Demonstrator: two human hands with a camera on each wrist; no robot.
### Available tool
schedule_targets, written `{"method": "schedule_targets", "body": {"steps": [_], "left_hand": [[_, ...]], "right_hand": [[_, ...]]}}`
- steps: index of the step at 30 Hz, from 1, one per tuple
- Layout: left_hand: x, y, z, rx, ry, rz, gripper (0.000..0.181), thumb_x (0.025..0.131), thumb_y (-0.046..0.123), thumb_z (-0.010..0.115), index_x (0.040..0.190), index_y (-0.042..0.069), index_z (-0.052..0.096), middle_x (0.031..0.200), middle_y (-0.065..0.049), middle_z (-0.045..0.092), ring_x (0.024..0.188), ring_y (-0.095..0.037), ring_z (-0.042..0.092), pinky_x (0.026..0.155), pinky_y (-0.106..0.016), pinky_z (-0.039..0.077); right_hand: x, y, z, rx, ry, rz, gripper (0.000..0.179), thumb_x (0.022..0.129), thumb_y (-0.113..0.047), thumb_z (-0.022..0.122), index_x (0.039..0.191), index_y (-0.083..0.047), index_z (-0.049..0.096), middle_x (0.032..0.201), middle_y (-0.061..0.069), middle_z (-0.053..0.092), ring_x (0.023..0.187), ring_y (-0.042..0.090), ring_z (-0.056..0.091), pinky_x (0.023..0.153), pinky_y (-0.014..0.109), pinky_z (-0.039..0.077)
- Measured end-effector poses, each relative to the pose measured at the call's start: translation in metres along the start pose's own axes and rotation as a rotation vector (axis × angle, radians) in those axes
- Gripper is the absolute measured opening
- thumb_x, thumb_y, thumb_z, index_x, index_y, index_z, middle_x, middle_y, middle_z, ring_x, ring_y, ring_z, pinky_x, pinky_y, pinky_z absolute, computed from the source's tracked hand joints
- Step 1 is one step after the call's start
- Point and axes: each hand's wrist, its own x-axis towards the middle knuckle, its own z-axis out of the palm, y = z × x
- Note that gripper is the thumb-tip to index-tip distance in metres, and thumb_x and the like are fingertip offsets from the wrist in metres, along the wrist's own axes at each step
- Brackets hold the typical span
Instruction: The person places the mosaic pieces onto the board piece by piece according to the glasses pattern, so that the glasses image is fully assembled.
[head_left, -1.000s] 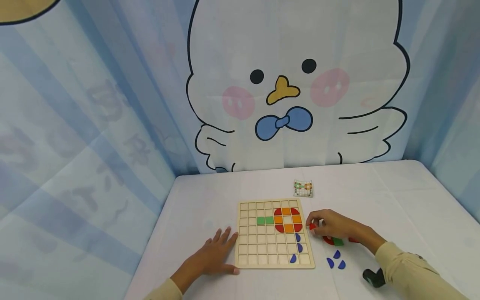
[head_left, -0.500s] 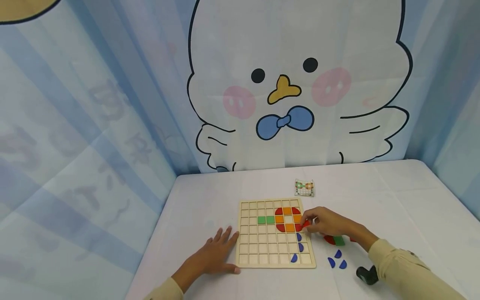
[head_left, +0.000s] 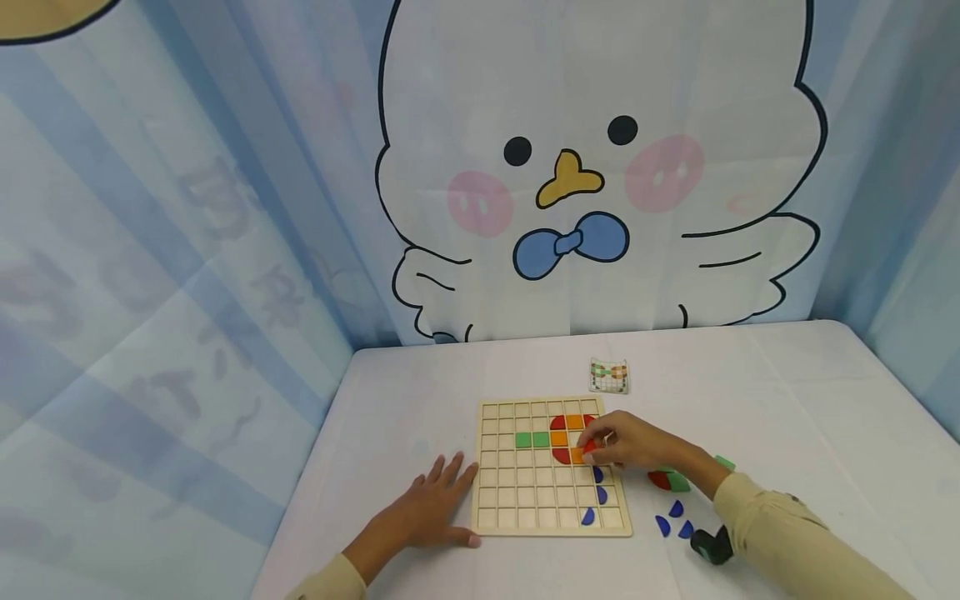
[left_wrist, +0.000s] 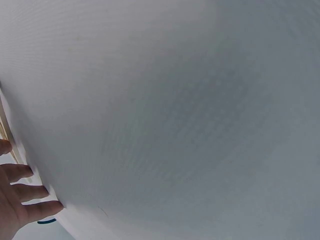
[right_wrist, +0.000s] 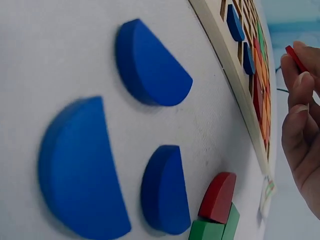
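Observation:
My right hand pinches a small red piece between thumb and fingers, above the right side of the gridded wooden board. Under and beside that hand lies a ring of orange squares and red rounded pieces, partly hidden by the fingers. Two green squares extend left from the ring. Several blue half-circles sit lower down on the board. My left hand rests flat on the table with its fingers spread, thumb at the board's lower left corner.
Right of the board lie loose blue half-circles, a red piece and green pieces. A small patterned card lies behind the board. A dark object shows beside the right sleeve. A printed curtain hangs behind the table.
My right hand has carried the red piece leftward from beside the board to over the ring. More green shows behind the right forearm. My left hand stays in place.

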Motion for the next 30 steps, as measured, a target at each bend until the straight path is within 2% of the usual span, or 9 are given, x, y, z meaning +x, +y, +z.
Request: {"method": "schedule_targets", "body": {"steps": [5,10,17,20,24,30], "left_hand": [[-0.001,0.0,-0.001,-0.006,0.004,0.007,0.108,0.076,0.077,0.065,0.161,0.022,0.025,0.168,-0.014,0.02,0.152,-0.044,0.022,0.112,-0.065,0.035],[-0.003,-0.001,-0.001,-0.015,0.002,0.012,0.109,0.076,0.077,0.064,0.161,0.022,0.024,0.168,-0.014,0.019,0.152,-0.044,0.021,0.112,-0.065,0.034],[-0.002,-0.002,0.0,-0.015,0.008,0.021,0.109,0.077,0.077,0.064,0.161,0.023,0.022,0.168,-0.014,0.017,0.152,-0.044,0.02,0.112,-0.066,0.033],[-0.002,-0.002,0.0,-0.013,0.009,0.02,0.109,0.077,0.077,0.064,0.162,0.023,0.022,0.168,-0.014,0.017,0.152,-0.044,0.019,0.112,-0.066,0.033],[-0.002,-0.003,0.001,-0.015,0.011,0.02,0.109,0.077,0.077,0.064,0.161,0.023,0.022,0.168,-0.014,0.017,0.152,-0.044,0.02,0.112,-0.066,0.033],[-0.001,-0.002,0.002,-0.015,0.009,0.013,0.109,0.076,0.077,0.064,0.161,0.024,0.022,0.168,-0.013,0.018,0.152,-0.044,0.02,0.113,-0.065,0.033]], "right_hand": [[0.009,-0.003,0.005,-0.024,0.009,-0.079,0.021,0.093,-0.02,0.072,0.111,-0.009,0.071,0.083,-0.001,0.055,0.069,0.008,0.052,0.062,0.021,0.047],[0.016,-0.004,0.01,-0.029,0.003,-0.09,0.018,0.095,-0.022,0.071,0.109,-0.012,0.072,0.087,-0.003,0.062,0.072,0.007,0.054,0.065,0.021,0.048],[0.03,-0.007,0.015,-0.007,-0.013,-0.087,0.014,0.094,-0.023,0.071,0.102,-0.011,0.073,0.081,-0.002,0.063,0.051,0.005,0.049,0.048,0.021,0.044],[0.037,-0.01,0.017,-0.061,0.008,-0.072,0.017,0.092,-0.028,0.075,0.102,-0.014,0.076,0.079,-0.006,0.062,0.062,0.005,0.05,0.056,0.02,0.043],[0.045,-0.014,0.019,-0.09,0.028,-0.075,0.022,0.09,-0.029,0.076,0.105,-0.012,0.077,0.085,-0.008,0.065,0.076,0.008,0.051,0.066,0.021,0.042],[0.054,-0.018,0.022,-0.067,0.006,-0.084,0.029,0.095,-0.027,0.07,0.116,-0.007,0.075,0.095,-0.003,0.073,0.072,0.006,0.056,0.068,0.022,0.046]]}}
